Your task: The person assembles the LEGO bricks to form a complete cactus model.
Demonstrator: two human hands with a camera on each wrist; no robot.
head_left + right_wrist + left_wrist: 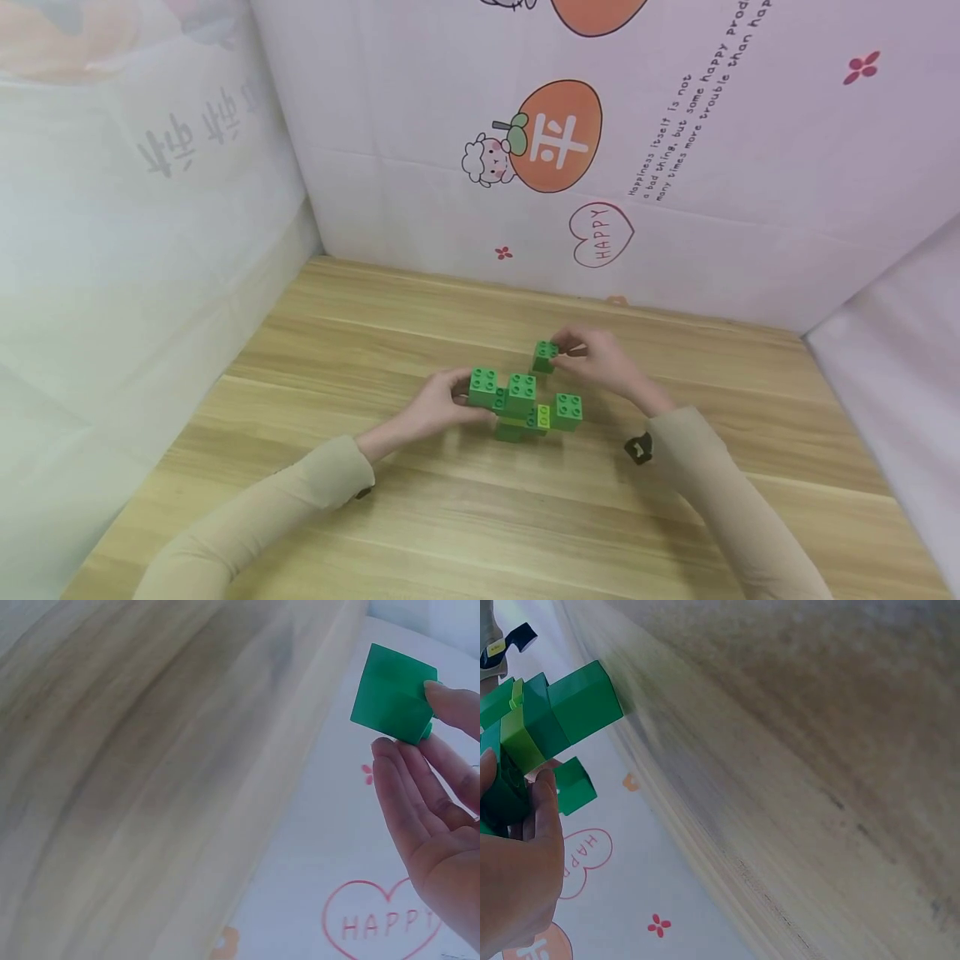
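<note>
My left hand (pixel 438 406) grips the left end of a joined structure of green building bricks (pixel 520 396). Studs show on its raised bricks, and yellow-green pieces (pixel 543 415) sit among the darker green ones. In the left wrist view, the thumb and fingers of that hand curl round the structure's side. Beyond it, my right hand (pixel 596 358) pinches a separate green brick (pixel 545 356) between thumb and fingers. The right wrist view shows this brick (pixel 395 694) by itself, a flat face toward the camera and its studs toward the fingers.
A wood-grain table (pixel 435 525) lies under both hands. White printed sheets wall it in at the back (pixel 420 208), the left (pixel 150 275) and the right (pixel 900 317). Dark straps (pixel 639 448) hang at the sleeve cuffs.
</note>
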